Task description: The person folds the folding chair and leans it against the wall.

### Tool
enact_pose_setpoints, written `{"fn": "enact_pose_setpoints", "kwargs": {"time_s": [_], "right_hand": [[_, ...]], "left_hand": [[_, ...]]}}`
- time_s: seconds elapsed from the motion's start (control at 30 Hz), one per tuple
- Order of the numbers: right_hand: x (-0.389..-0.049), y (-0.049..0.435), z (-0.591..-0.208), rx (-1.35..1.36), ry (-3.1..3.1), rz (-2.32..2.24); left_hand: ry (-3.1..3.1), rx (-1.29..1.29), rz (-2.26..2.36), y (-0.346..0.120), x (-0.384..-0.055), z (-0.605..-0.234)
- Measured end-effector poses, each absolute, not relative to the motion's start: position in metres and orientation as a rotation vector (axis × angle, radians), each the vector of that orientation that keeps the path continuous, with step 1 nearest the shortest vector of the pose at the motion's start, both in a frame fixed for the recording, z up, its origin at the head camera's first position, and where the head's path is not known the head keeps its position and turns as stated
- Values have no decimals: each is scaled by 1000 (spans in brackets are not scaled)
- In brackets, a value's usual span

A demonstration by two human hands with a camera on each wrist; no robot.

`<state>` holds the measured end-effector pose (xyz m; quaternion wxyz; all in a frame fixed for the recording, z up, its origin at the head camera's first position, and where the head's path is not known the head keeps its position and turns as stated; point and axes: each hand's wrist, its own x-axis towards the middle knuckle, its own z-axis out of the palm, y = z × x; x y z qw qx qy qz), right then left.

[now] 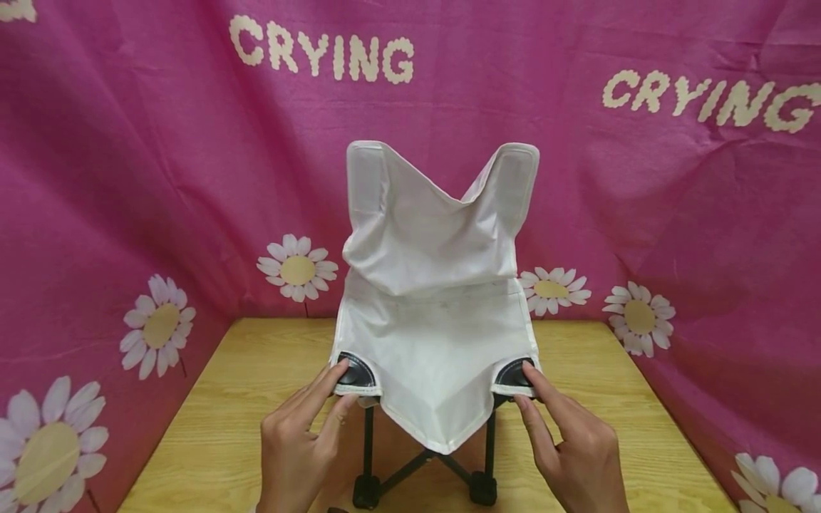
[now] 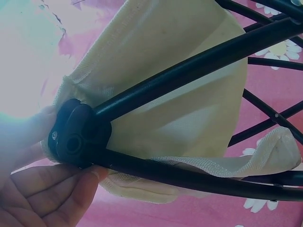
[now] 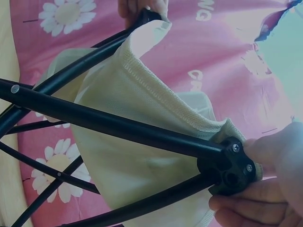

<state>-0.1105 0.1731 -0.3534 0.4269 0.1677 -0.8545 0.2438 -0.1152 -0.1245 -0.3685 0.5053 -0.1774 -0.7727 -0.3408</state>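
A small folding chair (image 1: 436,328) with white fabric and a black tube frame stands in front of me. Its seat sags to a point at the front, and its backrest (image 1: 442,242) droops between two raised corner pockets. My left hand (image 1: 301,442) pinches the front left seat corner, fingers on the black patch (image 1: 358,372) and thumb below. The right hand (image 1: 577,445) grips the opposite front corner at its matching patch (image 1: 515,373). From beneath, the wrist views show a black plastic joint (image 2: 78,135) and another joint (image 3: 232,165) beside the fingers, with tubes running into them.
The chair's black feet (image 1: 367,491) stand on a wood-grain table (image 1: 596,406). A pink cloth (image 1: 462,85) with daisies and lettering hangs behind and along both sides. Crossed black tubes (image 2: 277,113) lie under the seat.
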Motion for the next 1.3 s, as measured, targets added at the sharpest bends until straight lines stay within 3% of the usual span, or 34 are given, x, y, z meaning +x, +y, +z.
{"fn": "enact_pose_setpoints", "kwargs": {"time_s": [1.3], "right_hand": [[-109,164,-348,456,-2125,625]], "left_hand": [[-1868,-425,-802,-116,-112,-359]]}}
